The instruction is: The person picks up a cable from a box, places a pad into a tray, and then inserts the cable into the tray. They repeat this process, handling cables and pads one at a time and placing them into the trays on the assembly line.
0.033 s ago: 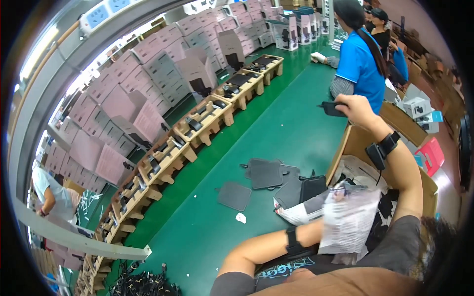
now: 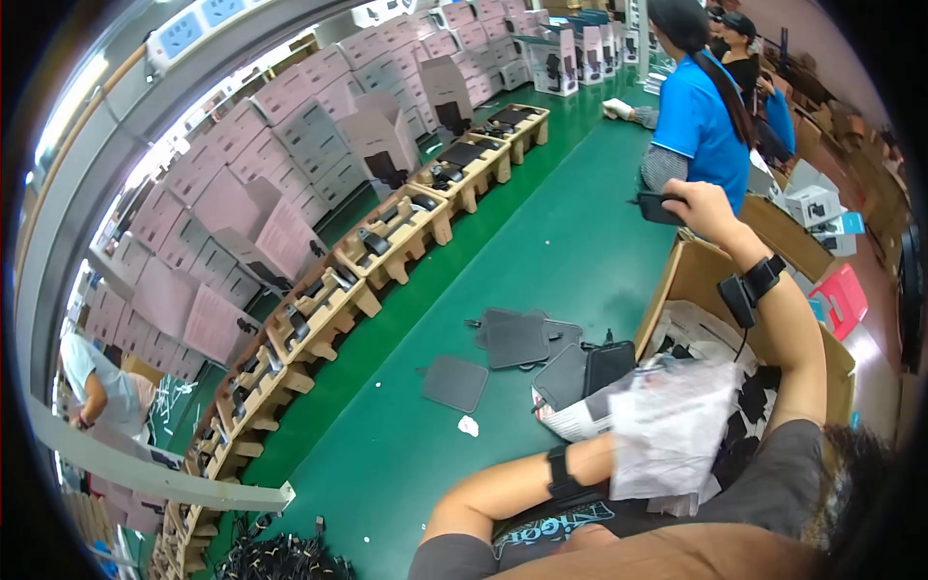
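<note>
My right hand [image 2: 704,209], raised at the right over the table's edge, grips a small dark flat pad [image 2: 658,208] with a short stub on its left side. A crumpled, whitish printed bag [image 2: 669,425] hangs from my left hand [image 2: 599,455], whose fingers are hidden behind it. Several grey square pads [image 2: 516,338] lie on the green table [image 2: 464,280] ahead of that hand, one grey pad [image 2: 454,383] apart from the others. A thicker black pad [image 2: 610,368] rests against a printed sheet [image 2: 575,420] beside the bag.
An open carton [image 2: 667,290] holding wrappings and black pieces stands at my right. Wooden trays [image 2: 391,237] of parts run along the table, before stacked boxes [image 2: 290,145]. Black cables [image 2: 285,556] lie at lower left. A co-worker in blue [image 2: 710,126] stands far right.
The printed bag in my left hand has shifted slightly left, its face turning. My right hand has barely moved, still with the dark pad. The whole view has shifted slightly.
</note>
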A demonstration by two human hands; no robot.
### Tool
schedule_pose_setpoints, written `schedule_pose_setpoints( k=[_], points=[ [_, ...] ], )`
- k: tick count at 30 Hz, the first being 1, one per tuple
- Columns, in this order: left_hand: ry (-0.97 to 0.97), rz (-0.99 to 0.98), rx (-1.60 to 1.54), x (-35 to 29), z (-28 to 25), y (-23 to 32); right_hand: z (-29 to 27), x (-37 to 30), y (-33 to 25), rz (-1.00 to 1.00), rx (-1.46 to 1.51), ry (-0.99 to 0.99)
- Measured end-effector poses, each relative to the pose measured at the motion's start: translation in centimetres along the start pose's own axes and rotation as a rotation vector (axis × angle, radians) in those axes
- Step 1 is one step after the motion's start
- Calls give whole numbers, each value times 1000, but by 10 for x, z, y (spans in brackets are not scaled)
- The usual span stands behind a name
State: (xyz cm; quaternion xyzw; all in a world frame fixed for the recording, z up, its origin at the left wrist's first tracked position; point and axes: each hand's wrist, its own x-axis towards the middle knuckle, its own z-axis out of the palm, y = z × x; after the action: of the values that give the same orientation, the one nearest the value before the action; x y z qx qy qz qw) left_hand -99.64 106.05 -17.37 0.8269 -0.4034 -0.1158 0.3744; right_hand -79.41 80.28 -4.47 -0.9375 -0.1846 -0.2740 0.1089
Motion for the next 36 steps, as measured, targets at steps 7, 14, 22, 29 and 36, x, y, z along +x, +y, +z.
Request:
schedule_pose_setpoints(
  k=[7, 14, 22, 29, 36],
  points=[
    [182, -13, -293, -26, -23, -41, -10, -24, 62, 362, 47, 136],
    [383, 611, 177, 14, -83, 51, -62, -22, 71, 293, 400, 383],
    [-66, 244, 522, 60, 37, -31, -140, -4, -76, -18, 588, 478],
    [-101, 241, 105, 34, -31, 36, -111, -9, -162, -452, 343, 169],
    [939, 285, 338, -35, -127, 39, -46, 4, -190, -666, 181, -236]
  ],
)
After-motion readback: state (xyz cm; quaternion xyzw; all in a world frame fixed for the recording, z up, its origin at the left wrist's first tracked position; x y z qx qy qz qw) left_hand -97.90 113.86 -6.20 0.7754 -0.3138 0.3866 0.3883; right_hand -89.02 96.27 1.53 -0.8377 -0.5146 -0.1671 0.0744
